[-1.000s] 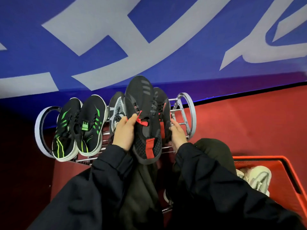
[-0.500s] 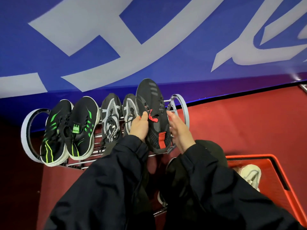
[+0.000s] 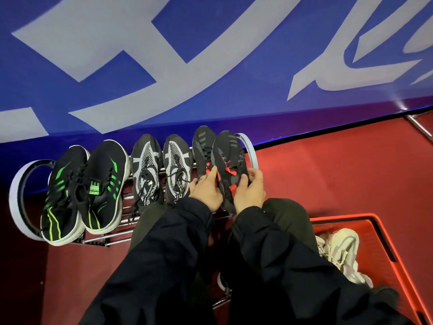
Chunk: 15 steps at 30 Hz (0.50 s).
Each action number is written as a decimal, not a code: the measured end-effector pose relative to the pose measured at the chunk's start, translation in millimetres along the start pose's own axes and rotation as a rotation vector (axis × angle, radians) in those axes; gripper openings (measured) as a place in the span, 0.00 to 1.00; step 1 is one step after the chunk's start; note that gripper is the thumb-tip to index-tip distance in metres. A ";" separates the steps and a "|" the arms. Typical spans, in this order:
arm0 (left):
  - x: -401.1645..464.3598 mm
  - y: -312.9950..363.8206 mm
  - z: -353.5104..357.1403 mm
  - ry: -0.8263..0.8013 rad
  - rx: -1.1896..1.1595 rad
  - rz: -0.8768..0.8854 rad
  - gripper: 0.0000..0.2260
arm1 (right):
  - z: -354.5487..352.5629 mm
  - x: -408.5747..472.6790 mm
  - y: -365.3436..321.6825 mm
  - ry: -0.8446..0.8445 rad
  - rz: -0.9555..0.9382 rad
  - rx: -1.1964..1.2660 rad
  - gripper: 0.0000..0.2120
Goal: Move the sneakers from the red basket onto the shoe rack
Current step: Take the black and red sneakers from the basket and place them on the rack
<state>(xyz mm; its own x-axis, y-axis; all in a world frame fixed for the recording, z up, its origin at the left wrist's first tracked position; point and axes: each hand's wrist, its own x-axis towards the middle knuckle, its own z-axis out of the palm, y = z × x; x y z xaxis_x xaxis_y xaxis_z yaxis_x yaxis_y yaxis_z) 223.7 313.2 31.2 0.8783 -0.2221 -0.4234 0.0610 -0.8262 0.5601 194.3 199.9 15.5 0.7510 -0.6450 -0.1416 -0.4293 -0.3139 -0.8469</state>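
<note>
Both grips hold the same black sneaker with red tabs (image 3: pixel 230 165) at the right end of the shoe rack (image 3: pixel 117 238): the left hand (image 3: pixel 206 191) has its fingers curled on the shoe's left side near the red lace tab, and the right hand (image 3: pixel 249 191) has its fingers curled round the shoe's right side by the collar. This sneaker lies on the rack's rails with its toe toward the blue wall (image 3: pixel 210 55), just beside its mate (image 3: pixel 202 148), which sits to its left and partly under the left hand. Further left along the rack stand a pair of black sneakers with a white pattern (image 3: pixel 161 170), then a pair of black sneakers with green stripes (image 3: pixel 89 188) at the left end, all toes toward the wall. The red basket (image 3: pixel 384 242) sits on the red floor (image 3: pixel 328 172) at the lower right, beside the person's knee, with pale beige sneakers (image 3: pixel 342 252) inside it
</note>
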 end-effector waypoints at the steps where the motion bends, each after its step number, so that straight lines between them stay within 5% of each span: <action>1: 3.2 -4.7 2.3 0.001 0.035 0.010 0.32 | -1.5 -5.1 1.7 -0.040 -0.055 -0.011 0.14; 5: 14.9 -17.8 12.8 -0.020 0.149 -0.026 0.33 | -4.6 -38.7 21.1 -0.224 -0.312 -0.420 0.25; 10: 9.8 -16.9 11.9 -0.088 0.331 0.001 0.32 | -20.8 -31.9 34.7 -0.488 -0.087 -0.365 0.31; 12: 3.8 -19.5 12.6 -0.059 0.427 0.043 0.32 | -22.9 -31.6 35.9 -0.486 -0.184 -0.498 0.32; 15: -3.4 -18.7 12.7 0.068 0.566 0.088 0.28 | -19.5 -40.4 32.6 -0.250 -0.456 -0.732 0.28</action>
<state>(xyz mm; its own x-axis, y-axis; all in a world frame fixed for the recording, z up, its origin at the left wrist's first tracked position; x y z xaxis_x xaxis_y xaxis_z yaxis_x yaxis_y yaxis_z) 213.5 322.9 13.1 0.8984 -0.2841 -0.3350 -0.2604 -0.9587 0.1147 140.1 202.1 3.6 0.9773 -0.2053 -0.0517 -0.2109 -0.9231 -0.3215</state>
